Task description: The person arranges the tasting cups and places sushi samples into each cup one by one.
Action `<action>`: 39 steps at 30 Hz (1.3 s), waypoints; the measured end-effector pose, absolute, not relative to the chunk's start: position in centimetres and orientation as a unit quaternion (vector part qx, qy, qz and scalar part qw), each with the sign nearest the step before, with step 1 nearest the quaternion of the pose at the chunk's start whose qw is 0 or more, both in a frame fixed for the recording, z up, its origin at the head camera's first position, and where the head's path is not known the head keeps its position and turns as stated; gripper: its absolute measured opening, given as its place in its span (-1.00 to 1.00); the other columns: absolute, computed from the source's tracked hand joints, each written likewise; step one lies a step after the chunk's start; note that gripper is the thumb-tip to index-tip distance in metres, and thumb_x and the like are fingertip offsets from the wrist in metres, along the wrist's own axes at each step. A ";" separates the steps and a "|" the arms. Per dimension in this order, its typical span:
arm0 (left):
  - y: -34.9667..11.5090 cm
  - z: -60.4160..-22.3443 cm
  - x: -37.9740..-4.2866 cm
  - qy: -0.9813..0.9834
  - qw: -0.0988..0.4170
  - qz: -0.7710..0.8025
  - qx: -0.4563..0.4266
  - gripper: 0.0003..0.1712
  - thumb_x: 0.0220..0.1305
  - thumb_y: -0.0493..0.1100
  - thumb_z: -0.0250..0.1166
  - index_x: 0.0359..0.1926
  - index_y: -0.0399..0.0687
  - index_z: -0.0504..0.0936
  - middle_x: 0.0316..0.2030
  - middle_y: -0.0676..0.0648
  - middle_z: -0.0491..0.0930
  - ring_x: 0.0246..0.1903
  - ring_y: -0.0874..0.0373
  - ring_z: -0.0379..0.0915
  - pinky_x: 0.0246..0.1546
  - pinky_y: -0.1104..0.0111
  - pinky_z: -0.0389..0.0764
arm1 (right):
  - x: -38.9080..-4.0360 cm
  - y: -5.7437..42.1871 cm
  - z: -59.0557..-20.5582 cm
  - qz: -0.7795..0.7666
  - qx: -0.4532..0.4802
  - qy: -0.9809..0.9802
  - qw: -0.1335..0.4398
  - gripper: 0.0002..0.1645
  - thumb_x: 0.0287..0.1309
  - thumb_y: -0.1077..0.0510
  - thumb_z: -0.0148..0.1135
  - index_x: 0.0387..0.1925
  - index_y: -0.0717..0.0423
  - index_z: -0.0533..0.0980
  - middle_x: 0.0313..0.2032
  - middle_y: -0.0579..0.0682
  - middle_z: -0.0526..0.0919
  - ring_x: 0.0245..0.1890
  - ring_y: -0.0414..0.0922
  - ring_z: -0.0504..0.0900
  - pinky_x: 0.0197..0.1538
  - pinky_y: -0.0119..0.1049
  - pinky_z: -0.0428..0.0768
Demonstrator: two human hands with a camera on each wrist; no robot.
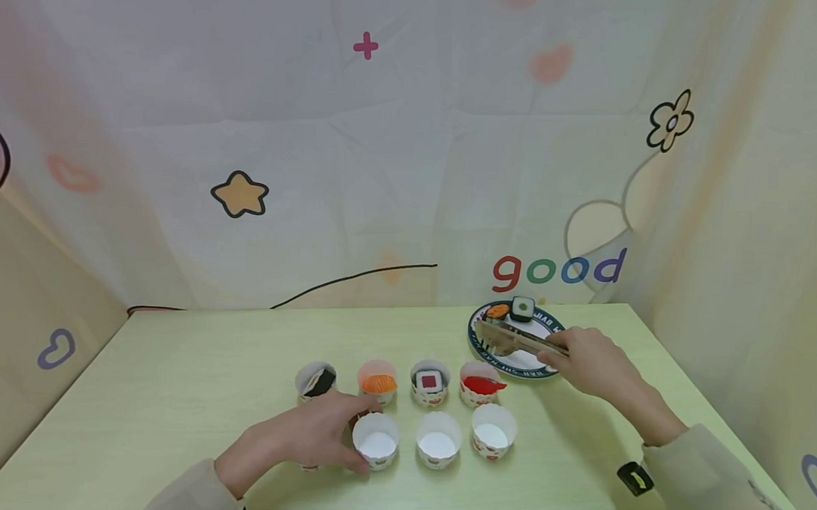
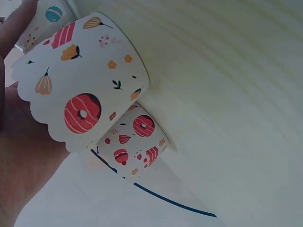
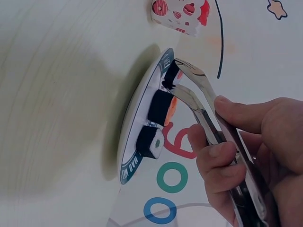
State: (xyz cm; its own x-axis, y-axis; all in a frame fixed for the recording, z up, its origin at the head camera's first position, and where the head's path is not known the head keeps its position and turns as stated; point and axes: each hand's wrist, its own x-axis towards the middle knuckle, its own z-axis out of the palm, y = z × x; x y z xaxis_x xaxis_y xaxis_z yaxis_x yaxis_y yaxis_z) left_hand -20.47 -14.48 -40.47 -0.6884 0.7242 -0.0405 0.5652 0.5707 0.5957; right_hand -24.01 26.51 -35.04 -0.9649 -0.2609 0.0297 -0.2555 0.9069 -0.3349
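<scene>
My left hand rests over the front row of paper cups, thumb and forefinger round the rim of a white paper cup. In the left wrist view, a donut-printed cup stands close before that hand. My right hand grips metal tongs by their arms. The tong tips are either side of a dark sushi piece on the blue-rimmed plate. Beside it on the plate are an orange-topped sushi piece and a sushi roll with a green centre.
Behind the front row stand cups with a black-and-white piece, an orange-topped piece, a red-centred roll and a red piece. Two more front cups stand right of my left hand. A printed curtain backs the table.
</scene>
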 end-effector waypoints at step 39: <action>-14.5 -40.4 -20.7 0.875 0.144 0.273 0.372 -0.40 0.04 -0.03 0.65 0.07 0.11 0.57 -0.12 0.22 0.61 -0.15 0.31 0.50 -0.11 0.39 0.54 | -20.5 23.5 -32.4 -0.164 -0.187 0.968 -0.023 -0.53 0.33 0.04 0.37 0.12 0.30 0.64 -0.50 -0.14 0.57 -0.57 -0.18 0.42 -0.51 -0.27 0.36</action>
